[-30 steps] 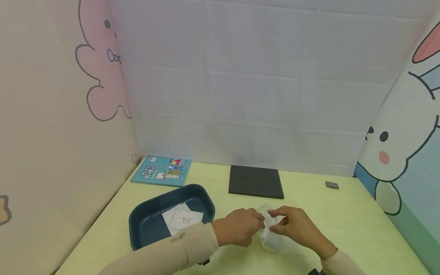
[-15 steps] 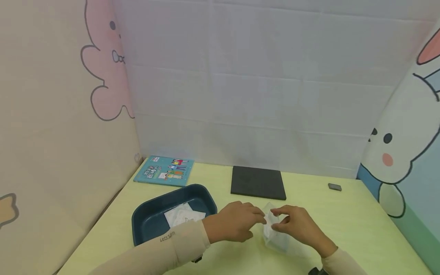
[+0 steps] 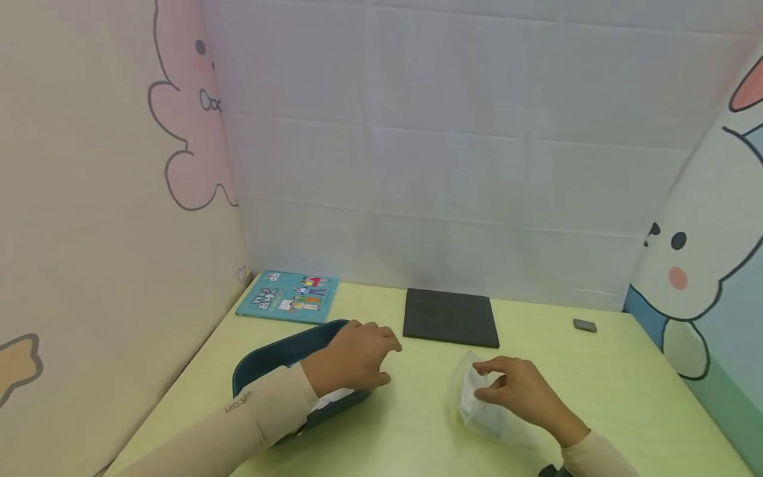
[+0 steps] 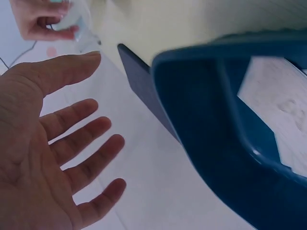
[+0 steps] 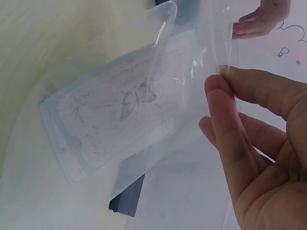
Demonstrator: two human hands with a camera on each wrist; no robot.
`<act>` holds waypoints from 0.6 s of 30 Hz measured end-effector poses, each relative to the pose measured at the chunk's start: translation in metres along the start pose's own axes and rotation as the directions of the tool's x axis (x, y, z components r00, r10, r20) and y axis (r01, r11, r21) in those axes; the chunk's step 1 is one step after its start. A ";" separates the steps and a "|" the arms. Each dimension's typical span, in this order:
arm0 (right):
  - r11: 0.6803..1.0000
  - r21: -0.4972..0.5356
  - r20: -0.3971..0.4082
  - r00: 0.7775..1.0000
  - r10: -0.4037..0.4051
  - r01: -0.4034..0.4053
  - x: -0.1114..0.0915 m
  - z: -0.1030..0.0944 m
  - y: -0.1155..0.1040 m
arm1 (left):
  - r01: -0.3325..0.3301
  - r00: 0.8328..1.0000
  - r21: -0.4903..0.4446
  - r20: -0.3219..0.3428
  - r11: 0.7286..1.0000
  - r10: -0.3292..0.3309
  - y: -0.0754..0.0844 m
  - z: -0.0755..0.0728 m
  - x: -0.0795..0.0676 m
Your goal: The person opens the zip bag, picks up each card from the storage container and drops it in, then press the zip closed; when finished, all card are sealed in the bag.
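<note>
Moved the left hand (image 3: 357, 358), loose and empty, from the clear bag (image 3: 485, 421) toward the blue tub (image 3: 246, 374). Kept the bag of white papers (image 5: 96, 115), right of the tub, pinched in the right hand (image 3: 521, 392). Seemed to leave holding to one hand.

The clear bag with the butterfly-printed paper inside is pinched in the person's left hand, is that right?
Not quite: the right hand pinches the clear bag, as the right wrist view shows. The left hand holds nothing. The butterfly-printed paper is inside, as you said.
</note>
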State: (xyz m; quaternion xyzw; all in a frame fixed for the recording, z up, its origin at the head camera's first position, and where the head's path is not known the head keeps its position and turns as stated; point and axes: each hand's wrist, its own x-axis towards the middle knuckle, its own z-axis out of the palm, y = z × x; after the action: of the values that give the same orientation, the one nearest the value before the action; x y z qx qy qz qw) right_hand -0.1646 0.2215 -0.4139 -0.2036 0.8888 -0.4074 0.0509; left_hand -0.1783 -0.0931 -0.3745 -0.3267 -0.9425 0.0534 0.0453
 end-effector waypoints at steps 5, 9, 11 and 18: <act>1.000 0.012 0.007 1.000 0.003 -0.004 -0.001 -0.001 0.000 | 0.115 0.993 -0.054 0.041 0.992 -0.113 -0.023 0.003 -0.012; 1.000 0.002 0.007 1.000 0.002 -0.002 0.000 0.000 0.001 | 0.190 0.981 -0.114 0.069 0.975 -0.183 -0.038 0.006 -0.021; 1.000 -0.003 0.006 1.000 0.006 -0.006 0.001 0.000 0.002 | 0.225 0.972 -0.135 0.096 0.965 -0.213 -0.044 0.008 -0.025; 1.000 -0.009 0.002 1.000 0.006 -0.006 0.003 0.001 0.004 | 0.296 0.946 -0.123 0.176 0.947 -0.273 -0.060 0.013 -0.034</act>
State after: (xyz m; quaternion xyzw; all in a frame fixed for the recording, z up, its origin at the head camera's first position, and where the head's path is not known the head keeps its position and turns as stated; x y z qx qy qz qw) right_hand -0.1683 0.2225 -0.4174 -0.2014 0.8913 -0.4030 0.0521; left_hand -0.1899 -0.1624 -0.3808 -0.1840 -0.9818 0.0020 -0.0461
